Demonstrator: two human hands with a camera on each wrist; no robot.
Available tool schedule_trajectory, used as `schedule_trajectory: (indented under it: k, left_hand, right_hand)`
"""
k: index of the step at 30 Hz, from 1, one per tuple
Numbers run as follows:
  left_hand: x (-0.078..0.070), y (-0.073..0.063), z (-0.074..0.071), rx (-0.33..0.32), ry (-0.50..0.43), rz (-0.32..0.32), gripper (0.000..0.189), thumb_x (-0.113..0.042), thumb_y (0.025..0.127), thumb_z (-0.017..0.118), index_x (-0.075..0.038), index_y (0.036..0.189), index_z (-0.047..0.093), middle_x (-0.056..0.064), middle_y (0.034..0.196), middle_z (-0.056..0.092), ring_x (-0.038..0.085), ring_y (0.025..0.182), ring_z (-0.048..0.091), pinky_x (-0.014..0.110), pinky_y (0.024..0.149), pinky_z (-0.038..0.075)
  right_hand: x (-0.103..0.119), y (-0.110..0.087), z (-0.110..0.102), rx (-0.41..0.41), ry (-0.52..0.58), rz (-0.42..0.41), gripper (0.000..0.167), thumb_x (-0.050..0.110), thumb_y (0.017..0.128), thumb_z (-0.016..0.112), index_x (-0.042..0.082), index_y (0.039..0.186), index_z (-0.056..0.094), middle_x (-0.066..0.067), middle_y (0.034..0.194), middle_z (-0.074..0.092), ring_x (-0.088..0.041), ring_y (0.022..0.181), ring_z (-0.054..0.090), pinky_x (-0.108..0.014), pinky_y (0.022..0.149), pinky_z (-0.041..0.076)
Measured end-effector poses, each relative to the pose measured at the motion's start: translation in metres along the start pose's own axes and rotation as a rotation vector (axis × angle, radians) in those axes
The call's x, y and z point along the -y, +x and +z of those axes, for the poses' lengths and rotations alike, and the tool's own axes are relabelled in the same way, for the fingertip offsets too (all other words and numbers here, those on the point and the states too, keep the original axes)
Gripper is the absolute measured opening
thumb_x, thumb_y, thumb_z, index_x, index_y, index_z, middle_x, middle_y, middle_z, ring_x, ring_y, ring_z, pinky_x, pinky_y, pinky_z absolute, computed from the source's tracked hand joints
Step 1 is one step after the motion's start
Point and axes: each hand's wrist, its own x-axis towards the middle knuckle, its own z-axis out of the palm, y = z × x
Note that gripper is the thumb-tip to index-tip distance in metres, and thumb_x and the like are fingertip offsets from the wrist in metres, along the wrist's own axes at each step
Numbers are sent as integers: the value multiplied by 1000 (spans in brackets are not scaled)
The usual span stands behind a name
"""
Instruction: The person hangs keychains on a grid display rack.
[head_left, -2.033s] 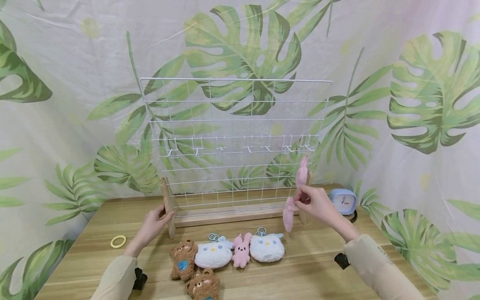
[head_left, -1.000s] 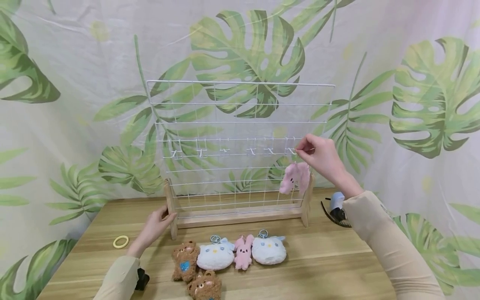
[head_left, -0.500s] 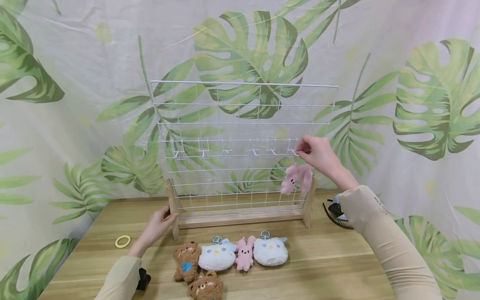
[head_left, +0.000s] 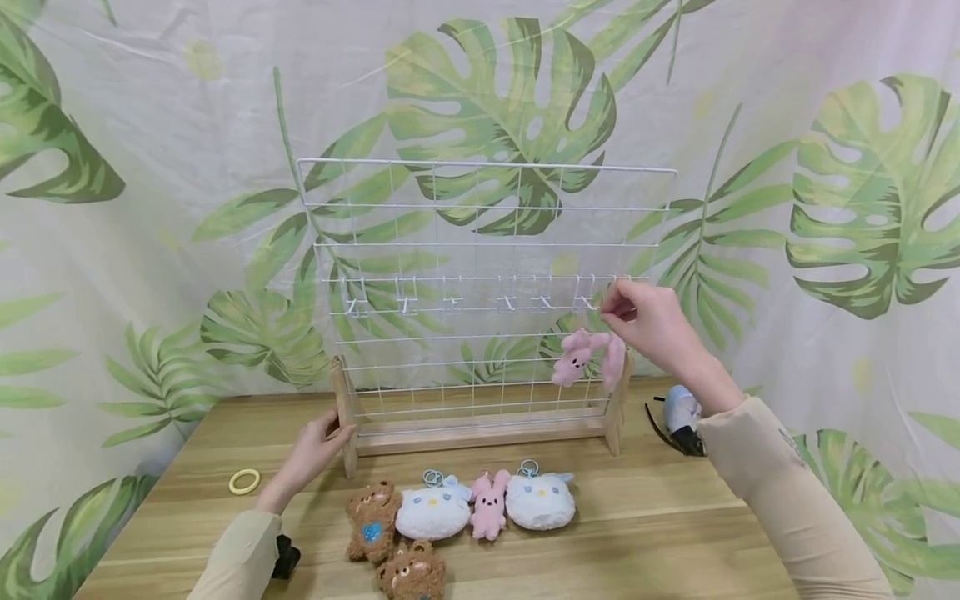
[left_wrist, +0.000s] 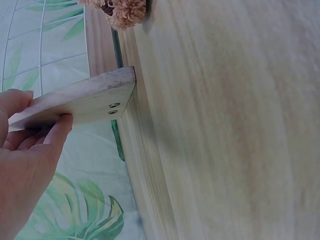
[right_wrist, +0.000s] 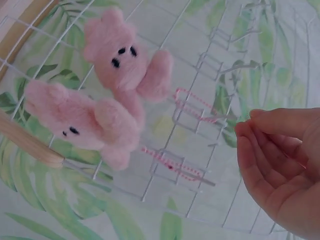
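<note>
Tabletop (head_left: 637,542), nearest part: two brown plush bears, lower one (head_left: 412,572) touching upper one (head_left: 372,521). Beyond them, a row: left white plush (head_left: 432,512), pink rabbit (head_left: 490,507), right white plush (head_left: 540,502).

Left hand (head_left: 311,454): thumb and fingers on opposite sides of the left post (head_left: 343,387), clamped on it. Wood looks rigid; that hold should steady the wire grid (head_left: 487,164).

Work in hand: two pink pendants, one with its face showing (head_left: 573,362), the other (head_left: 612,365) beside it, both hanging before the grid's right end. Right wrist view: upper chain (right_wrist: 197,97) and lower chain (right_wrist: 156,156), pink and beaded, each looped on a hook.

Right hand (head_left: 648,321): fingers curled, thumb and index tips together at the upper hook's end. Cannot tell whether they pinch hook, chain or nothing.

Handling (judged): bodies light, soft, furry, hard to damage, apt to swing. Chains limp, beads probably slippery. Best hold: fingertip pinch high on the loop, not the body; press lightly on the thin hook.

Farthest: leaf-print cloth (head_left: 225,125).
</note>
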Motion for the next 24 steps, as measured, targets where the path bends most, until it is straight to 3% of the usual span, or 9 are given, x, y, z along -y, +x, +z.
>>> schedule_trajectory:
  k: [4,10,16,21,24]
  left_hand:
    - [-1,0,-1,5,0,-5,49,-22,105,50,13,139,45,37,137,52,50,129,52,57,102,50]
    - [-3,0,-1,3,-2,-16,49,-21,105,51,13,139,45,37,138,52,49,130,51,57,104,49]
    - [-4,1,-2,9,-1,-25,49,-20,105,50,12,141,44,36,139,51,49,131,50,57,104,48]
    - [-4,0,-1,14,-10,-31,50,-20,105,50,12,142,43,36,140,50,49,131,49,58,105,47]
    - [-4,0,-1,11,-1,-26,50,-21,105,50,13,142,42,37,139,50,50,131,49,58,105,46]
  right_hand:
    - [10,-17,11,26,33,-65,13,-11,80,73,-1,85,66,-12,80,71,-22,74,71,-29,67,63]
    - [7,-50,67,179,102,-188,16,-8,77,76,3,80,64,-6,73,70,-12,66,68,-18,61,59]
    - [-14,-78,130,441,135,-118,12,0,83,71,8,79,64,-3,74,70,-4,67,64,-14,61,54]
    - [-31,-89,167,531,73,-87,9,3,83,71,8,78,65,-2,72,68,-3,64,58,-13,58,48]
    - [-38,-90,181,607,59,-20,11,8,85,73,8,77,66,0,69,65,-2,60,51,-14,55,43]
